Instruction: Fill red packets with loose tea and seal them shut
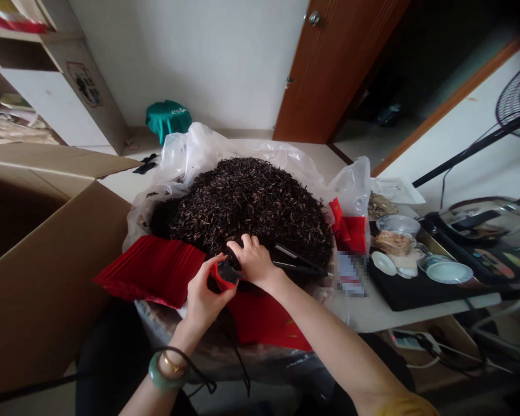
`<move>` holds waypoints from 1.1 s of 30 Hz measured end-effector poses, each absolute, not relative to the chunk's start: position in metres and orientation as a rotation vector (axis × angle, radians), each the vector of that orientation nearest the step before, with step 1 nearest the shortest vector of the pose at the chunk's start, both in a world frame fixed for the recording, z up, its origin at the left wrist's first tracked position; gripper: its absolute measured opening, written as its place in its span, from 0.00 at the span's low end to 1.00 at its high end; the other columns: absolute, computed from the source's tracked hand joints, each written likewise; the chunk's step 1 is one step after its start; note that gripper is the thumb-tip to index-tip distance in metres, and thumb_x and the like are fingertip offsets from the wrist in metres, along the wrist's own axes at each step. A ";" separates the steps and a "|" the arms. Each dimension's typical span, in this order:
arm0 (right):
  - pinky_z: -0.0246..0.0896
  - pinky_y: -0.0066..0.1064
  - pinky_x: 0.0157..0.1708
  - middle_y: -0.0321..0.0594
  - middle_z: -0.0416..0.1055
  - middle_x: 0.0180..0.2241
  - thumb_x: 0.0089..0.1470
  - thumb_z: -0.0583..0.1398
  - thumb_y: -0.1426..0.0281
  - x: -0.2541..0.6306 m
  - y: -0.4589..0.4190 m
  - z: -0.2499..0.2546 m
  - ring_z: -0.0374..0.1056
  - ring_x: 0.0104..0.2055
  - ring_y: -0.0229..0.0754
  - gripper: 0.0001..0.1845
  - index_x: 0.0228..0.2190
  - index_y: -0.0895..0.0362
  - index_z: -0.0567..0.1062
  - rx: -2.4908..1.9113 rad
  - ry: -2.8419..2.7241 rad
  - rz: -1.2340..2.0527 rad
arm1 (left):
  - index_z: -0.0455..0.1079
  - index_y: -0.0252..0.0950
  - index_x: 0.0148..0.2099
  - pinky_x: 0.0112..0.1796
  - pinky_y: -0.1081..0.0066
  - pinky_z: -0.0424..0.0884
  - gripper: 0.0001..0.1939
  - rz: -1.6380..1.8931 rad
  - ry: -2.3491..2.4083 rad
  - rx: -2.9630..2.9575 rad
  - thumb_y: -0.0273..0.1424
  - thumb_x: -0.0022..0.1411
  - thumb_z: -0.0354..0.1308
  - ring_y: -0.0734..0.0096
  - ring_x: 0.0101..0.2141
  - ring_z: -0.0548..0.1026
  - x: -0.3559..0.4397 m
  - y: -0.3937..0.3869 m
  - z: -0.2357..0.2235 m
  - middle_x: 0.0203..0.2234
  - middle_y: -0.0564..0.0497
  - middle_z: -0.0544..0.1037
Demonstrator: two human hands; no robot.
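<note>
The left hand (205, 294) pinches a small red foil pouch (220, 276) open beside the loose tea heap (251, 205); the right hand (253, 260) grips a dark scoop (229, 270). The pouch looks light and crinkly, best held by its rim.

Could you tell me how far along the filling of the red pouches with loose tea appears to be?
Early on. No filled pouch shows. In hand: the left hand holds one small red pouch open while the right hand works at its mouth. Left: a large tea heap and a stack of flat red pouches.
</note>
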State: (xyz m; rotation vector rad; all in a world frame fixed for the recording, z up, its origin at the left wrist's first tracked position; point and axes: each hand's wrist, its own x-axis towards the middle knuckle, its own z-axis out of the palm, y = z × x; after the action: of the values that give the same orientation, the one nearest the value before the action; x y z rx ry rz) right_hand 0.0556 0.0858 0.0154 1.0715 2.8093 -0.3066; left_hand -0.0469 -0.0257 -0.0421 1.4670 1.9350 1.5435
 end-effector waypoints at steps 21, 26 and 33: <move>0.64 0.25 0.23 0.26 0.61 0.23 0.37 0.63 0.69 0.088 0.123 0.082 0.62 0.22 0.31 0.14 0.29 0.55 0.65 1.045 2.466 -2.257 | 0.67 0.37 0.48 0.31 0.72 0.73 0.25 1.406 2.138 1.350 0.31 0.45 0.64 0.70 0.29 0.77 -0.040 -0.007 -0.018 0.32 0.53 0.79; 0.62 0.24 0.23 0.28 0.65 0.25 0.38 0.60 0.74 0.080 0.105 0.085 0.64 0.23 0.32 0.11 0.29 0.56 0.67 1.092 2.614 -2.030 | 0.66 0.37 0.48 0.33 0.71 0.74 0.25 1.444 2.138 1.359 0.32 0.45 0.64 0.69 0.30 0.77 -0.039 -0.003 -0.017 0.33 0.52 0.79; 0.57 0.24 0.30 0.29 0.68 0.25 0.40 0.62 0.77 0.074 0.099 0.081 0.62 0.26 0.33 0.09 0.29 0.57 0.71 1.095 2.962 -1.335 | 0.65 0.36 0.49 0.34 0.69 0.73 0.26 1.406 2.131 1.360 0.31 0.46 0.64 0.68 0.31 0.77 -0.039 -0.004 -0.021 0.33 0.51 0.79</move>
State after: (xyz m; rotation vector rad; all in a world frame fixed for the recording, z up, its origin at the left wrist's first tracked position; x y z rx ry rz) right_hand 0.0739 0.0988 0.0811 1.0952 2.9621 -1.3354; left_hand -0.0385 -0.0043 -0.0210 1.3599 2.1311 1.4057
